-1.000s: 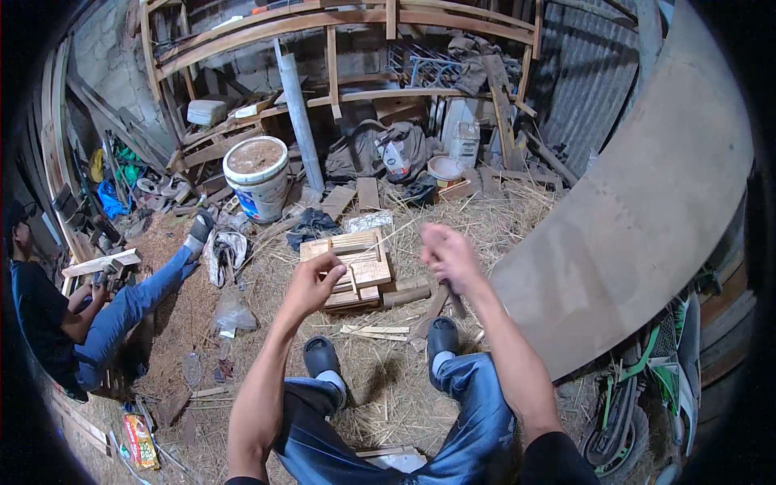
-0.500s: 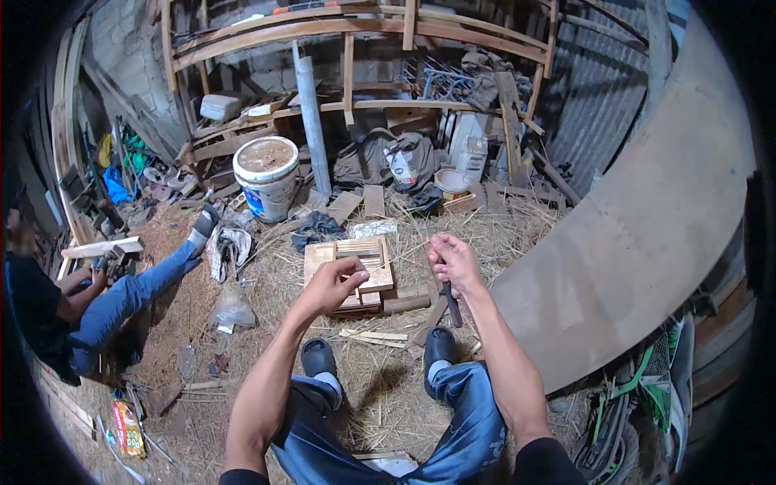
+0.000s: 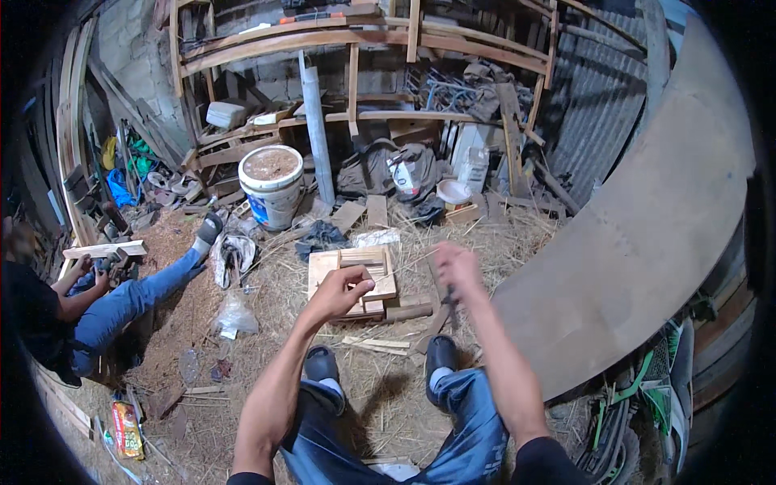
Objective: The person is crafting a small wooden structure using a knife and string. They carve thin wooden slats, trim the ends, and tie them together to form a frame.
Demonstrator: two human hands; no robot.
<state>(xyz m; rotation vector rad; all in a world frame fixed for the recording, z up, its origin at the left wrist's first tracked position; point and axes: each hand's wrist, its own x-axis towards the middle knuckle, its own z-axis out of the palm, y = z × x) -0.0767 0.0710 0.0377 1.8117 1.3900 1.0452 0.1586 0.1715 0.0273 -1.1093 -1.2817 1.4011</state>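
Straw-strewn floor [image 3: 501,250] is lying all around the wooden box [image 3: 323,263]. In front of it, your left fingers [image 3: 347,279] are pinching a thin strip [image 3: 386,278]; farther right, your right fingers [image 3: 459,265], blurred, are gripping what looks like a knife [image 3: 451,304].
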